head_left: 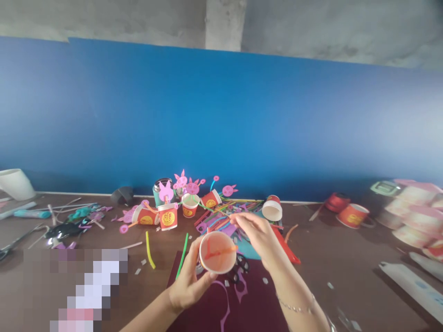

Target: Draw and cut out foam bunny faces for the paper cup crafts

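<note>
The left hand (188, 281) is wrapped around a small paper cup (218, 252), thumb and fingers clamped on its wall, and holds it up above the table with its open mouth turned toward the camera. The cup's inside looks pale pink-white, and a thin orange-red straw piece (221, 252) runs across the inside. The right hand (258, 235) sits just beside the cup's upper right rim, its fingertips pinched together on the end of that straw. Below both hands lies a dark maroon sheet of paper (242, 309) with cut-out outlines. Just beyond the hands is a heap of coloured straws (221, 219), and farther on stand red paper cups with pink bunny cut-outs (180, 203). A yellow-green straw (149, 249) lies to the left of the left hand on the brown table (346, 276).
</note>
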`<state>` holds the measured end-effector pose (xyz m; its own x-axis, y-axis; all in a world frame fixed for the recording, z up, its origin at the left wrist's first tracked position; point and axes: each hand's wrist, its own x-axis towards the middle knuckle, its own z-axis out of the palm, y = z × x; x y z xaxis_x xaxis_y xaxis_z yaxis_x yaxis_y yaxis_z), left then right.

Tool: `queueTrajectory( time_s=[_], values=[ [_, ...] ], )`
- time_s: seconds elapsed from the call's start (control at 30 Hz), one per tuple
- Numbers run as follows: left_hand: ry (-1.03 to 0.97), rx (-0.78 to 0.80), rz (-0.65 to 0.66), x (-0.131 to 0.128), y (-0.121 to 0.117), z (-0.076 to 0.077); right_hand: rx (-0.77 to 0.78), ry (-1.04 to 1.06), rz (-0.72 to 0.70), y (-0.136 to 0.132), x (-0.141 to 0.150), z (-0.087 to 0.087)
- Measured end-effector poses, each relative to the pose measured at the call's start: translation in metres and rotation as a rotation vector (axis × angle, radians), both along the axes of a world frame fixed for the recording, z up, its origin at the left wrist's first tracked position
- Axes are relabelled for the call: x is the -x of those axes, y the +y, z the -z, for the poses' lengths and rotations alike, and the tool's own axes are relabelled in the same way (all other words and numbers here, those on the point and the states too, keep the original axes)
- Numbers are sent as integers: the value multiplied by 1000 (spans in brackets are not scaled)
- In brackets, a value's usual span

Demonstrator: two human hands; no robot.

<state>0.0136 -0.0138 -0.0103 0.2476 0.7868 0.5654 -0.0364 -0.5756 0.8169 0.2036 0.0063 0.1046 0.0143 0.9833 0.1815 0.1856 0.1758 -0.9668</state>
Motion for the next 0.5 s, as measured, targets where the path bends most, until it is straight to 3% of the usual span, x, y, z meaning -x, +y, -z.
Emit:
queueTrajectory(
  time_s=[0.13, 0.2, 0.33, 0.5],
  values=[
    [3, 41, 118, 2, -8, 3, 249, 171, -327, 6, 3, 13],
    [0, 51, 164, 2, -11, 1, 320, 237, -414, 5, 12, 17],
    [-43, 37, 189, -3, -14, -2, 380, 392, -385, 2, 25, 18],
    [-68, 29, 140, -10, -11, -8, 180, 418, -220, -2, 33, 14]
  ],
)
